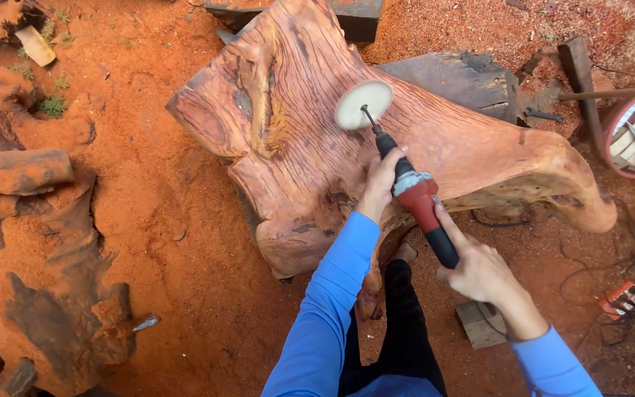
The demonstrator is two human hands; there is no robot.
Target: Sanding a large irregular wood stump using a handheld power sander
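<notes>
Both hands wrapped round the red polisher (420, 202) mid-frame, left hand (382, 180) choking the neck, right hand (479, 268) on the tail (looks stiff, nose-heavy), pad (363, 105) on the slab (317, 147).

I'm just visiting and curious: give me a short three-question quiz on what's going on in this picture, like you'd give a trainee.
1. True or false: the white round pad rests against the big reddish wood slab.
2. Which hand holds the tool's front, near the pad: A left, B right?
3. What covers the ground around the slab?

Key: 1 true. 2 A: the left hand is at the front, and the right hand holds the rear of the red and black power tool. 3 Reddish sawdust.
</notes>
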